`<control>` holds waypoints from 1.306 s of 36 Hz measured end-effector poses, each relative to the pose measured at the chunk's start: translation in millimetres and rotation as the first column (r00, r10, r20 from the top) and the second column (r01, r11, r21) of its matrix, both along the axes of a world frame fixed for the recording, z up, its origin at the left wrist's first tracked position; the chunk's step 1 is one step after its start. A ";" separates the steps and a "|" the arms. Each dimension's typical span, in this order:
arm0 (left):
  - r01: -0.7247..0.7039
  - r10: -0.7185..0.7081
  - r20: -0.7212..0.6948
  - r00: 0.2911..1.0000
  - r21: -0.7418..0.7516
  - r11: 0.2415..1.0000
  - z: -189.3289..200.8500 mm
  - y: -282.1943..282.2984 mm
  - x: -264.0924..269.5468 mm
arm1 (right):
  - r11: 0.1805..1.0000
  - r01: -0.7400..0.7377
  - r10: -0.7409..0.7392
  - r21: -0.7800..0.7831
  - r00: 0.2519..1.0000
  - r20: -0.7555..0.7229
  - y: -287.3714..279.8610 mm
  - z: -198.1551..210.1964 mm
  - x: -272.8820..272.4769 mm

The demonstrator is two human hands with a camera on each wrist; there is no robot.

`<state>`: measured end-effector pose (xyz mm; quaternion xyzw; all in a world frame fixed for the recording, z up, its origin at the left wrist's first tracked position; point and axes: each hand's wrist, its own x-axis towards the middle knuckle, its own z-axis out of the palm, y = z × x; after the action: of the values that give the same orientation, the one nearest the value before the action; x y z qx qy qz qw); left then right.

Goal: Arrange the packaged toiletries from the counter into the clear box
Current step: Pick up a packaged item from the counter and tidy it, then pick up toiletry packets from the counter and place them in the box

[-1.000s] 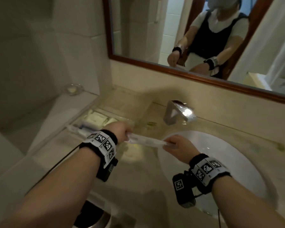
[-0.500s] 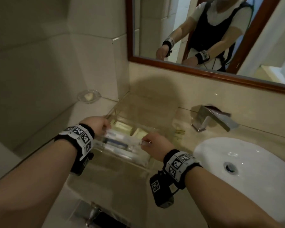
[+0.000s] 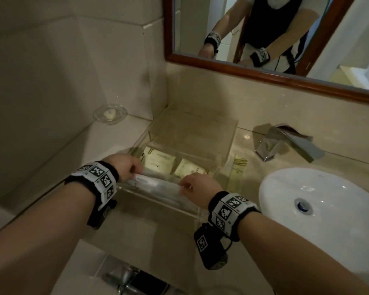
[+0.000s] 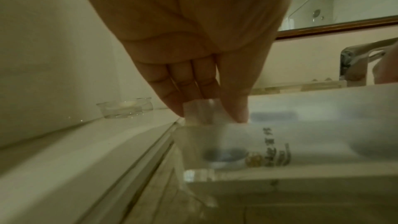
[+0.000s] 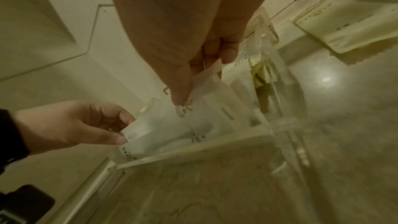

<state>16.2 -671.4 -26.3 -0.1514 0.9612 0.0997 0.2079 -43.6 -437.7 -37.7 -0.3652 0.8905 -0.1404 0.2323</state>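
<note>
A long white plastic packet hangs over the front part of the clear box. My left hand pinches its left end between thumb and fingers. My right hand pinches its right end. In the right wrist view the packet dips inside the box's front wall, on top of other white packets. Two pale yellow packets lie flat in the box's rear half. The box's clear lid stands open at the back. One more pale yellow packet lies on the counter to the right of the box.
A white basin sits at the right, with a chrome tap behind it. A glass soap dish stands on the ledge to the left. A wood-framed mirror hangs on the wall above.
Both hands carried the long packet leftward from over the basin's edge to the clear box and lowered it into the front section. Both pinches have stayed on its ends.
</note>
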 end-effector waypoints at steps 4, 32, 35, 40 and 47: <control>0.021 -0.020 0.061 0.998 -0.011 1.000 0.8 -1.8 1.3 | 0.998 -0.024 0.025 0.051 1.000 -0.014 -6.4 0.5 1.5; 0.098 -0.083 0.142 0.986 -0.101 0.990 23.5 46.4 -22.4 | 0.983 0.161 -0.168 -0.085 0.983 -0.073 21.1 -1.5 -7.7; 0.121 -0.114 0.060 0.992 -0.122 0.985 25.4 63.4 -32.4 | 0.909 0.363 -0.378 -0.207 0.925 -0.037 37.2 -3.4 -20.4; 0.202 -0.200 0.034 0.979 -0.119 0.972 30.0 96.6 -46.8 | 0.644 0.743 -0.743 -0.183 0.664 0.082 78.3 -15.2 -40.8; 0.265 -0.265 0.005 0.964 -0.059 0.962 30.5 123.8 -56.8 | 0.603 0.793 -0.798 0.087 0.599 0.064 102.5 -35.5 -37.0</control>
<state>-40.5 -547.6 4.2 -0.0272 0.9756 0.0428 0.2136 -80.6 -335.2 -73.2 0.0823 0.9508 -0.2244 0.1971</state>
